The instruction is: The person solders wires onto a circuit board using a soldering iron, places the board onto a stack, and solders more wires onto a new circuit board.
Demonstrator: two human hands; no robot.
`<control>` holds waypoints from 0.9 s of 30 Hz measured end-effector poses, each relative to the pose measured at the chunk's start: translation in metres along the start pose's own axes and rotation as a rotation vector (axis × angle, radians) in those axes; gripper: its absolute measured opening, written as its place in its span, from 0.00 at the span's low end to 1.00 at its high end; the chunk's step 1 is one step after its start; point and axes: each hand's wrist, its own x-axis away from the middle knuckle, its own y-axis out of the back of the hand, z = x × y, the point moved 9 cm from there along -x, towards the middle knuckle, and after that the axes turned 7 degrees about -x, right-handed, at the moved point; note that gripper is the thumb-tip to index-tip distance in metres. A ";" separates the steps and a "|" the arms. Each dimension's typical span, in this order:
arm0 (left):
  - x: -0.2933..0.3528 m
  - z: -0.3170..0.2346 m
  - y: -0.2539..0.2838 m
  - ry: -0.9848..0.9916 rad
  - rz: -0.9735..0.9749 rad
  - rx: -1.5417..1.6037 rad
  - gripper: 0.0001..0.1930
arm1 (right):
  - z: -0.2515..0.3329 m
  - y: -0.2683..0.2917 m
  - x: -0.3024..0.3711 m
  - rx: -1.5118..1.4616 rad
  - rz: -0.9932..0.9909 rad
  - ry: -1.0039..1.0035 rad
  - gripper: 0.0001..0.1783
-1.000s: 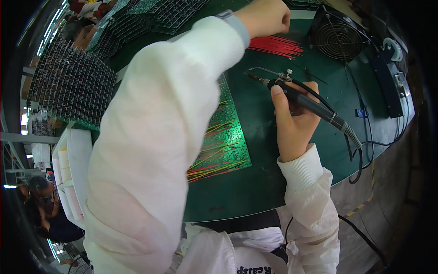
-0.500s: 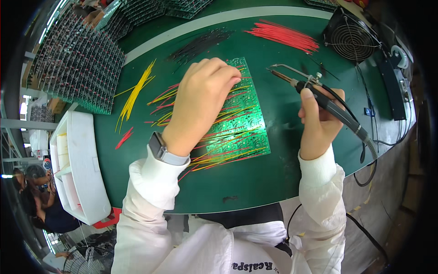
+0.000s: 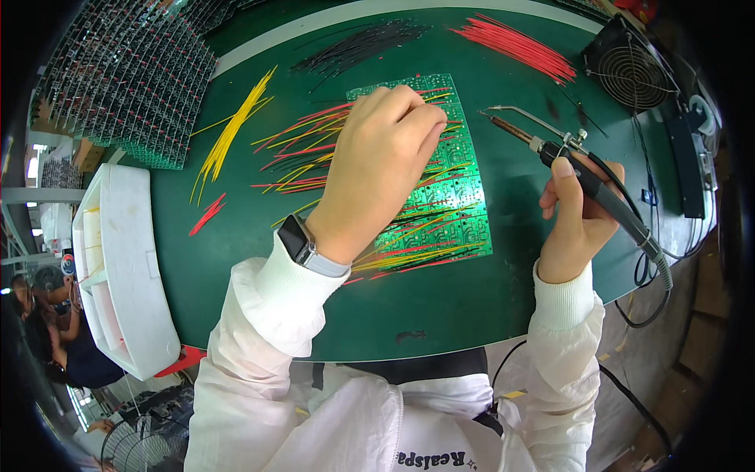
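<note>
A green circuit board panel lies on the table with red, yellow and black wires sticking out over its left side. My left hand is over the panel's upper part, thumb and fingers pinched together; whatever is between the fingertips is hidden. To the right of the panel, my right hand grips a soldering iron with a thin metal feed tube along it. The iron's tip points left toward the panel's edge, apart from it.
Bundles of yellow, black and red wires lie around the panel, with a few short red wires at left. A white foam box stands left, below stacked boards. A black fan stands far right.
The view has shifted, so panel, wires and hands all appear farther right and slightly higher. My left hand stays pinched over the panel; my right hand keeps its grip on the soldering iron.
</note>
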 end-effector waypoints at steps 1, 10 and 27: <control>0.000 0.000 -0.001 0.003 0.001 0.000 0.06 | 0.000 0.000 0.000 0.001 0.002 -0.002 0.13; 0.001 0.001 -0.002 -0.011 -0.001 -0.006 0.06 | -0.002 -0.002 0.002 0.019 0.016 -0.025 0.14; -0.001 -0.007 0.000 -0.046 0.008 -0.062 0.06 | -0.002 -0.009 0.003 0.039 0.083 -0.028 0.13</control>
